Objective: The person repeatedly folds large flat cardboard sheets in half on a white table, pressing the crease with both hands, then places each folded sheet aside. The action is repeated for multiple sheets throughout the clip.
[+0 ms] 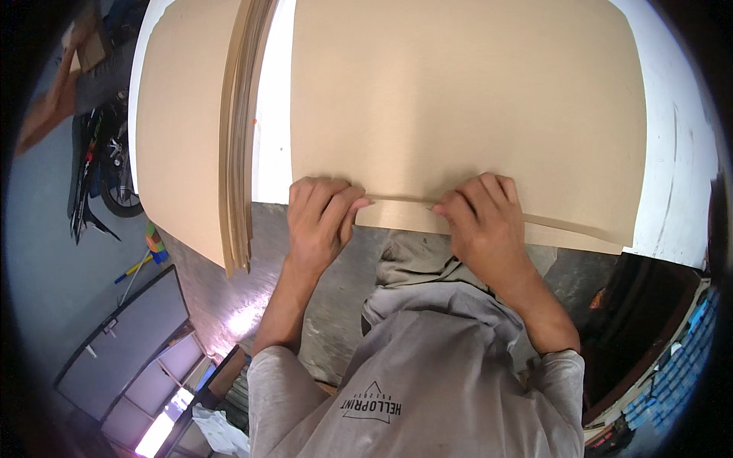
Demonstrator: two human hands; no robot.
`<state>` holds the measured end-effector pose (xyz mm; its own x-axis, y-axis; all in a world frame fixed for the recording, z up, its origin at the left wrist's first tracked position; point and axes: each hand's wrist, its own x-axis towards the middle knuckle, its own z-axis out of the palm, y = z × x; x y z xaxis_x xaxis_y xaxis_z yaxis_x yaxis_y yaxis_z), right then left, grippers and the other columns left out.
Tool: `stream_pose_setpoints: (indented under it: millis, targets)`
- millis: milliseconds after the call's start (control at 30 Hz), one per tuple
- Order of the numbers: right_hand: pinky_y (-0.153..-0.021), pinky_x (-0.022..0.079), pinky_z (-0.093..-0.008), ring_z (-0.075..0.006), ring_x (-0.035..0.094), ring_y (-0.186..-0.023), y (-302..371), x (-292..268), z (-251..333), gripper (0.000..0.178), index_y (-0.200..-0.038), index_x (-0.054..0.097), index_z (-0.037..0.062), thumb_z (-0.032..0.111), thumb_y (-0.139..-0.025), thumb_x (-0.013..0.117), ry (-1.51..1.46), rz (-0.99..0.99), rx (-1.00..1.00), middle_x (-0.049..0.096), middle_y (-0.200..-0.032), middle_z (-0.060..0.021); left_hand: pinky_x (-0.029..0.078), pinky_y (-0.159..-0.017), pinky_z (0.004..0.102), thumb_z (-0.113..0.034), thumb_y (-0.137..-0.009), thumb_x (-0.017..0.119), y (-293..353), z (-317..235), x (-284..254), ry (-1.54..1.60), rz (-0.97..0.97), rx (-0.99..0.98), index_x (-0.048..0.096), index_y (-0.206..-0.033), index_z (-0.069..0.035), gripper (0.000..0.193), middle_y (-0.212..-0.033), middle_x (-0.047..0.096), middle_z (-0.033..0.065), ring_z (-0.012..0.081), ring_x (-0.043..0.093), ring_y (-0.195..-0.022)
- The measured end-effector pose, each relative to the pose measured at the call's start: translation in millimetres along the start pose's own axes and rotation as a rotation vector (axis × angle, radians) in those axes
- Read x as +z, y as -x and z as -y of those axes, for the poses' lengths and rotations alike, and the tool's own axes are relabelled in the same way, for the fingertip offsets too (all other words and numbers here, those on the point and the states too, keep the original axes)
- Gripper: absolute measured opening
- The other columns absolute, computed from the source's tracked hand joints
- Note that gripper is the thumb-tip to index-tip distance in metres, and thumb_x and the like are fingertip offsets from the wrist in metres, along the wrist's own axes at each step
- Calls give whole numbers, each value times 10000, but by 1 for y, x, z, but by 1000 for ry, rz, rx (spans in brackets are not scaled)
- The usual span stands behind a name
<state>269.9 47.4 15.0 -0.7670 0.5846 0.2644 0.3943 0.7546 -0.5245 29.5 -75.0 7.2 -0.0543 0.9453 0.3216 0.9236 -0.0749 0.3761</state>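
A large brown sheet of paper or thin card (473, 99) lies on the white tabletop (272, 145). Its near edge is folded up in a narrow strip (405, 216) that hangs slightly past the table's front edge. My left hand (321, 214) pinches this strip near its left end, fingers curled over the fold and thumb pointing inward. Farther right, my right hand (482, 217) grips the same strip, its thumb facing the left one. Between the two thumbs the crease shows. Beyond my right hand the fold lifts a little from the sheet.
At the left of the table stands a thick stack of similar brown sheets (183, 130), its edges overhanging the front. A bicycle (118, 175) leans by the wall on the far left. Blue wrapped bundles (679, 374) sit low at the right. Someone's blurred arm (50, 107) shows at the upper left.
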Motion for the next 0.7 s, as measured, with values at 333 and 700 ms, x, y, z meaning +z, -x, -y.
stream_pose_setpoints:
  millis: [333,700]
  targets:
    - [-731,469,-454,-367,589,-692,-37,-20,-2,217,-802,616,1,50,-838,825,-181,187,320,609,-710,-161,270,-1193,607,-337,-967,734,-25,8,-7,-8,180,-156,564,-1486,-82,602,-1421,536,263,443,445,-1406]
    - [-576,467,-426,-345,565,-553,-49,-25,-7,294,-781,621,-21,122,-862,864,-189,301,351,597,-646,-195,44,-1256,745,-572,-1054,529,-74,-19,29,-255,303,-369,391,-1641,-109,761,-1692,227,349,561,144,-1590]
